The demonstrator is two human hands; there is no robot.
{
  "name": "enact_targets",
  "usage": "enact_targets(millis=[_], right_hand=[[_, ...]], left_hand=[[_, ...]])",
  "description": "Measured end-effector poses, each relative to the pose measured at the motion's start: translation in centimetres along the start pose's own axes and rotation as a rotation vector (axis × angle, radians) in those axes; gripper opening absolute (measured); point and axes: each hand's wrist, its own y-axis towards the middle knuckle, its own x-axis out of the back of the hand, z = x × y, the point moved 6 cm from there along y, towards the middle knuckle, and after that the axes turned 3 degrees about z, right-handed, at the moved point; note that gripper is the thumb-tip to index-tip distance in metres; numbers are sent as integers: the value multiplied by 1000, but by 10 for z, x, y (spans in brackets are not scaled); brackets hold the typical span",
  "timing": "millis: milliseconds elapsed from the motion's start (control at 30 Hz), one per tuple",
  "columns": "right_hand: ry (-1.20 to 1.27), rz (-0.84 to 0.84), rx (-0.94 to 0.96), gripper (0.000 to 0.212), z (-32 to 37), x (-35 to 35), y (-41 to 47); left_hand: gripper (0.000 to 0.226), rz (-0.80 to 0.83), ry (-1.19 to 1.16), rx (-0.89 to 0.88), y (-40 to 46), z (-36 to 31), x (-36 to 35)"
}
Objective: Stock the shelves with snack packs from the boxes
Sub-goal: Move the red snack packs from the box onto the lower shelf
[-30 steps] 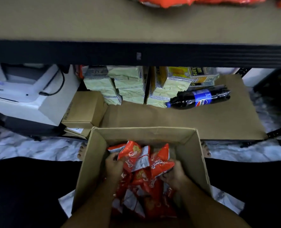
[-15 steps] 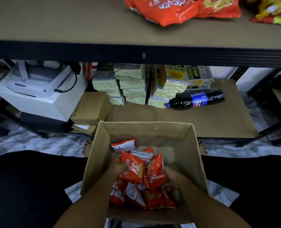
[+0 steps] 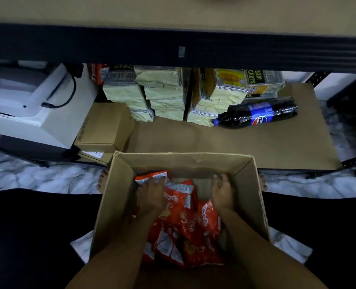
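An open cardboard box [image 3: 183, 158] stands on the floor in front of me with several red snack packs [image 3: 185, 222] heaped inside. My left hand [image 3: 152, 197] lies on top of the packs at the box's left, fingers stretched forward over a pack at the far side. My right hand [image 3: 223, 192] reaches along the right of the heap, fingers straight, tips near the bare box floor at the far wall. Neither hand plainly grips a pack. The upper shelf board [image 3: 173, 9] fills the top of the view.
On the lower shelf board [image 3: 256, 147] stand stacked cream cracker packs [image 3: 164, 92], with a Pepsi bottle [image 3: 256, 115] lying on its side. A small closed cardboard box [image 3: 106, 126] and a white appliance [image 3: 27, 105] sit at left. My toes [image 3: 102, 180] flank the box on marble floor.
Both hands let go of the bunch of packs they held together and slid forward to the far side of the box. The view tilted down; the orange bags on the upper shelf left view.
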Motion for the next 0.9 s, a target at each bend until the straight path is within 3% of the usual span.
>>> enact_targets(millis=[100,200,267,367,467,600,667,800,900], right_hand=[[-206,-134,215,36,5,-2,-17],[-564,-201,305,27,-15,-22,-29],[-645,-236,348,22,-16,-25,-35],[-596,-67,140,31,-38,-28,-28],[-650,80,-78,44,-79,-35,-32],[-573,136,47,48,-84,-31,-14],[-479,141,72,53,-79,-34,1],[-205,16,-180,103,-76,-31,23],[-246,-37,-365,97,-75,-19,39]], left_hand=[[66,-54,-136,225,-7,12,-21],[73,97,-377,335,-9,21,-46],[72,196,-579,364,-2,18,-51],[63,296,-775,346,8,11,-58],[61,331,-821,324,3,11,-73],[40,280,-944,281,0,2,-70],[40,258,-959,245,1,-4,-66],[50,218,-972,222,-1,3,-70],[48,171,-950,221,-1,14,-70]])
